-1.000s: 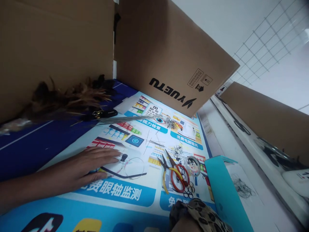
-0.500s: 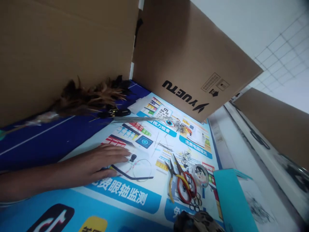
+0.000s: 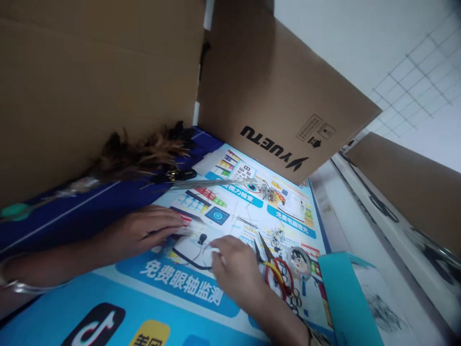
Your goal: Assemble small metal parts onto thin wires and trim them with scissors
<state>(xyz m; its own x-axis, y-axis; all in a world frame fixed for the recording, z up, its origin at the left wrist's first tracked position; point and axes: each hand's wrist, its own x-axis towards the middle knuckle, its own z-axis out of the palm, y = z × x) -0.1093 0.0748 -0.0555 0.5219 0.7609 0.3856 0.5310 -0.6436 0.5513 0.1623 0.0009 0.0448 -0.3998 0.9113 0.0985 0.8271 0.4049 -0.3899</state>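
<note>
You have both hands low over the printed sheet (image 3: pixel 187 324) on the counter (image 3: pixel 108 206). Your left hand (image 3: pixel 144 230) reaches in with its fingers close together and nearly straight, the tips just beside a pale, blurred piece (image 3: pixel 191 228); I cannot tell whether you have hold of it. Your right hand (image 3: pixel 234 266) is bent inward, thumb and forefinger curled close to each other beside a thin loop (image 3: pixel 205 250). Whether they pinch it or only meet its edge, I cannot tell.

The loop lies between your hands, faint against the print and partly hidden by your right fingers. As I judge it, the step in hand is small two-handed handling of these light pieces, with each hand at its own side. The next move calls for a light fingertip pinch and a look at where the loop's edge runs, since the print makes it easy to lose.

Mind your right side: the scissors (image 3: pixel 290 278) and pliers (image 3: pixel 275 272) lie crossed just beyond that hand, partly behind it, with the black rings (image 3: pixel 296 300) near the handles. A wide sweep there could knock them. The wire bundle (image 3: pixel 212 183) lies farther off, well apart from your fingers.
</note>
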